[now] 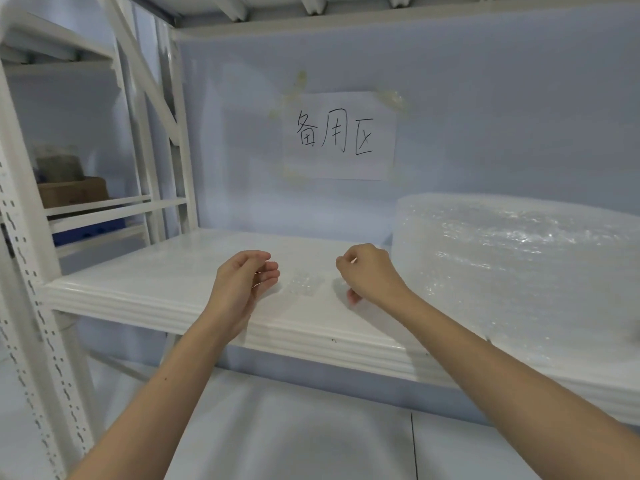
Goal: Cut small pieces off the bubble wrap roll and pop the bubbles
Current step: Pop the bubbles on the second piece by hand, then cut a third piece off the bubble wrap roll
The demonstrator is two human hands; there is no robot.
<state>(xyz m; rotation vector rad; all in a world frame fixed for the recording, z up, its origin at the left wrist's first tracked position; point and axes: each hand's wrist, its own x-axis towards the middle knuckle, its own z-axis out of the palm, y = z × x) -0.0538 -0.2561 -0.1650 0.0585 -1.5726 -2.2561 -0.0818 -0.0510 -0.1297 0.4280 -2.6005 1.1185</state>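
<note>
A small clear piece of bubble wrap [305, 285] lies flat on the white shelf [166, 289], between my two hands. The big bubble wrap roll [512, 271] lies on its side at the right end of the shelf. My right hand [367, 273] hovers just right of the piece, fingers closed, pinching a thin pale stick like a toothpick [353, 260]. My left hand [244, 282] is just left of the piece, loosely curled with thumb and fingers apart, and nothing shows in it. Neither hand touches the piece.
A paper sign with handwritten characters [339, 135] is taped to the blue back wall. White rack uprights [180, 133] stand at the left. Beyond them a neighbouring shelf holds a cardboard box [72, 192] and a blue crate [90, 232].
</note>
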